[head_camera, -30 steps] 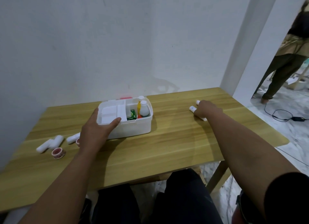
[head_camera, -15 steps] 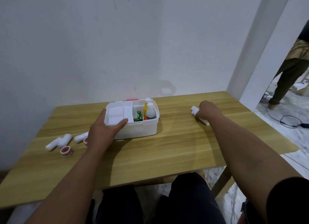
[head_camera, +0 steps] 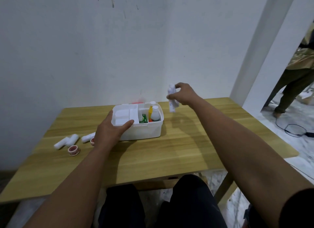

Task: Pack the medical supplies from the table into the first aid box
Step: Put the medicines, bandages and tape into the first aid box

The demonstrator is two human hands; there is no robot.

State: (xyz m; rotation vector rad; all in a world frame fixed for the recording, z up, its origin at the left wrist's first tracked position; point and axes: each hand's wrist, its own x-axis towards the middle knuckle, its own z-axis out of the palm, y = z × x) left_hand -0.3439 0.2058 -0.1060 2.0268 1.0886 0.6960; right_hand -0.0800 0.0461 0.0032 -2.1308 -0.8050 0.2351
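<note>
An open white first aid box (head_camera: 144, 131) stands mid-table, with a white inner tray on its left and a white bottle (head_camera: 155, 115), a yellow bottle and a green packet on its right. My left hand (head_camera: 111, 131) grips the box's front-left corner, thumb over the rim. In the air just right of the box, my right hand (head_camera: 184, 95) holds white bandage rolls (head_camera: 172, 100), blurred by motion. On the table to the left lie more white bandage rolls (head_camera: 67, 141) and a tape roll (head_camera: 73, 150); a second tape roll (head_camera: 92, 141) peeks out beside my left wrist.
The wooden table (head_camera: 186, 142) stands against a white wall. A white pillar (head_camera: 258, 49) rises at the back right corner. Beyond it a person (head_camera: 295, 78) stands on a marble floor with a black cable (head_camera: 295, 130). My knees are under the table's front edge.
My right hand has lifted the bandage rolls off the table at the right and carried them up and left toward the box. My left hand stays on the box.
</note>
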